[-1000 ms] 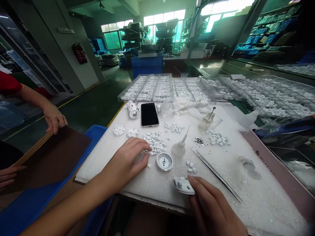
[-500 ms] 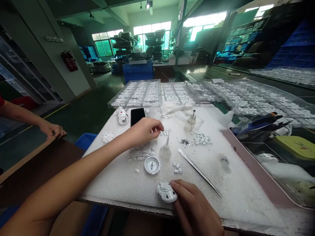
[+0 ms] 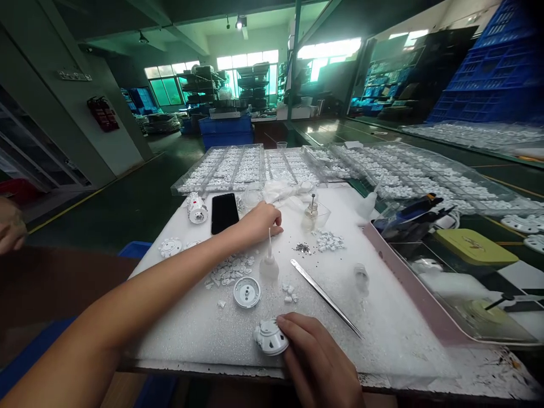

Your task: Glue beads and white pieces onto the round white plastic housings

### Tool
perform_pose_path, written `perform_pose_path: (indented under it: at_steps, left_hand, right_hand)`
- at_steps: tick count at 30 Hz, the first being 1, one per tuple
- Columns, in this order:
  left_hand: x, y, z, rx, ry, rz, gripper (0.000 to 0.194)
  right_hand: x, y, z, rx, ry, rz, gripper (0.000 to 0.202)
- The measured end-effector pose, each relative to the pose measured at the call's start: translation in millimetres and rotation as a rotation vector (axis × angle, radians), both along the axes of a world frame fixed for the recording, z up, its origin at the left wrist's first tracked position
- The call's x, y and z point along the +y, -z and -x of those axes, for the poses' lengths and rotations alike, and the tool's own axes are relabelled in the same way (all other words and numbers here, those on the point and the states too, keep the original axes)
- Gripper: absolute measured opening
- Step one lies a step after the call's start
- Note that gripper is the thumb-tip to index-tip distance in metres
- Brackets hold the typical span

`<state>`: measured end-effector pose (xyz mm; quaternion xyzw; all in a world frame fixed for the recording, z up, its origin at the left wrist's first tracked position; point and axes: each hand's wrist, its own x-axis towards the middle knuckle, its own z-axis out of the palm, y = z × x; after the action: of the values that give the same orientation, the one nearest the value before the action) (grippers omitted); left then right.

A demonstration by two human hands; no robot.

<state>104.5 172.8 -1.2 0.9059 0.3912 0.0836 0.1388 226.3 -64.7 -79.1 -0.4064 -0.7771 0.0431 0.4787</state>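
My right hand (image 3: 317, 354) grips a white round part (image 3: 271, 337) with dark openings near the front edge of the foam-topped table. Stretched across the table, my left hand (image 3: 262, 222) hovers or rests behind a small clear bottle (image 3: 269, 266) with a thin nozzle; its fingers are curled, and what lies between them is hidden. A round white dish-like part (image 3: 247, 292) sits left of the bottle's base. Small white pieces (image 3: 232, 268) are heaped under my left forearm, and a few more (image 3: 290, 293) lie near the bottle. Steel tweezers (image 3: 326, 297) lie to the right.
A black phone (image 3: 225, 213) and a white cylindrical assembly (image 3: 197, 208) stand at the back left. A glass jar (image 3: 310, 216) is beyond the dark bits (image 3: 303, 248). A pink-edged box (image 3: 408, 283) with tools borders the right. Another person's hand (image 3: 11, 226) shows at far left.
The view has turned slightly right, so the table's items appear further left. The other person's hand has moved up and partly out of view. My right hand still grips the white part.
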Motion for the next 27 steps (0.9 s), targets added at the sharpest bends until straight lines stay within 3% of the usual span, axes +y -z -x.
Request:
perform_pose_path:
  at_steps: [4,12,16,18,21,24,27]
  left_hand:
    - [-3,-2.1,2,-0.076,-0.008,0.005,0.009]
    - [-29,-61.0,43,-0.311,-0.184,-0.022,0.012]
    - [-66,-72.7,78,-0.213,-0.242,-0.093,0.004]
    - [-92,-68.3,96,-0.11,-0.267,-0.128,0.003]
    - [-134,-50.2,119,-0.043,-0.304,-0.281,0.007]
    - [-168,-24.3,133,-0.042,-0.227,-0.188,0.012]
    - [-183,-0.8,139,-0.042,-0.205,-0.08,0.014]
  right_hand:
    - [0,-3.7,2,0.037,-0.006,0.013,0.037]
    - [1,-7.6,5,0.064,0.052,-0.023,0.03]
    - [-3,-3.3,4,0.031,0.05,-0.047,0.034]
    - [-5,-1.0,5,0.018,0.052,-0.072,0.036]
    - [-7,0.8,8,0.028,0.079,-0.06,0.038]
    - [-8,0.2,10,0.057,0.115,-0.017,0.038]
    - [-7,-1.7,8,0.039,0.109,-0.043,0.037]
